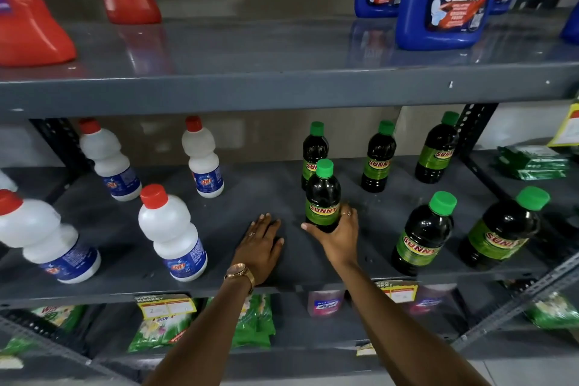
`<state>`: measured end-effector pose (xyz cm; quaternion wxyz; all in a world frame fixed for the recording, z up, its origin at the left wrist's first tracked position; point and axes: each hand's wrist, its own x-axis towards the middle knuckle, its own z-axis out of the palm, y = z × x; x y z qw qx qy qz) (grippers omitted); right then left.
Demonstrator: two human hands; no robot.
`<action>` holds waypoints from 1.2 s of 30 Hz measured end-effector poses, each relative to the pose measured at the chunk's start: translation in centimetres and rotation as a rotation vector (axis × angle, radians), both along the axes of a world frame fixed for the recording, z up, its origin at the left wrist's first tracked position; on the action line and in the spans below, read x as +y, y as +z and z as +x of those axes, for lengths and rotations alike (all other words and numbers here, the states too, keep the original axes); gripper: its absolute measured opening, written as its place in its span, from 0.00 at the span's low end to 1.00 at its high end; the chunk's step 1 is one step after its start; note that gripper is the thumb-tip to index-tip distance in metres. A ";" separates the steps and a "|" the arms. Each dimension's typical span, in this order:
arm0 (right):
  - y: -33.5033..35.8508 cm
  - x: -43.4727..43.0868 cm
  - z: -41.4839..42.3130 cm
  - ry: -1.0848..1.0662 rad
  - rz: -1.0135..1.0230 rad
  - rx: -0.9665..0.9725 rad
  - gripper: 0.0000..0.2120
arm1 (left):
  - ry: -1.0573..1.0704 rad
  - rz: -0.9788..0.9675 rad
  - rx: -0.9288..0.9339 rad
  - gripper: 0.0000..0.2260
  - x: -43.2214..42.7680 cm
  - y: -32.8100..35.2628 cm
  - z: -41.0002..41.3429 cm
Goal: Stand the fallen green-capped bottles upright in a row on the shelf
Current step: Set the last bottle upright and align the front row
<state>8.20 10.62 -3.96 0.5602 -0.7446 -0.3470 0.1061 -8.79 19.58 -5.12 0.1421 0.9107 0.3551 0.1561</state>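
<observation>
Head view: right hand [336, 236] has its grip wrapped round the base of a green-capped bottle [322, 197], upright on the middle shelf [219, 207], front row. Left hand [261, 247] lies flat on the shelf, fingers spread, holding nothing. Five more green-capped bottles stand upright: three behind, two to the right.

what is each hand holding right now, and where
The right hand grips a green-capped bottle around its lower body. The left hand lies flat, holding nothing.
</observation>
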 end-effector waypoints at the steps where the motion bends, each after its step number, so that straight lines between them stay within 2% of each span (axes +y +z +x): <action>1: 0.1 0.2 0.1 0.018 -0.005 -0.001 0.39 | 0.001 -0.001 0.006 0.32 0.1 -0.1 0.0; 3: 0.4 0.1 0.6 0.085 -0.008 0.028 0.39 | 0.000 0.000 0.019 0.31 0.1 -0.2 0.0; 7: 0.7 -1.0 1.9 0.195 -0.081 0.073 0.28 | 0.002 -0.002 0.011 0.31 0.1 -0.2 -0.1; 11: 1.6 -3.8 1.3 0.293 -0.127 0.100 0.25 | -0.003 -0.004 0.016 0.31 0.2 -0.3 0.0; 15: 0.4 -7.7 -0.2 0.311 -0.158 0.152 0.24 | -0.005 0.013 0.010 0.31 0.2 -0.3 0.2; 21: 0.4 -8.9 -1.2 0.307 -0.137 0.123 0.23 | -0.008 0.012 0.017 0.31 0.1 -0.3 0.1; 24: 0.9 -9.4 -1.6 0.328 -0.109 0.130 0.25 | 0.006 -0.059 0.005 0.25 -0.3 -0.1 0.4; 27: 0.3 -11.5 -2.5 0.190 0.036 0.160 0.37 | 0.028 -0.177 -0.118 0.23 -2.2 0.2 0.6; 30: 0.2 -15.2 -2.6 -0.188 0.197 0.094 0.30 | 0.135 -0.353 -0.415 0.29 -6.5 0.8 0.7; 32: 0.5 -16.8 -1.1 -0.400 0.263 0.072 0.37 | 0.173 -0.400 -0.506 0.34 -9.3 0.6 1.5; 34: 0.9 -17.4 1.4 -0.453 0.242 0.060 0.46 | 0.225 -0.395 -0.514 0.41 -11.3 0.2 2.9; 36: 1.0 -16.9 4.0 -0.335 0.134 0.104 0.52 | 0.270 -0.312 -0.504 0.44 -12.4 0.0 4.5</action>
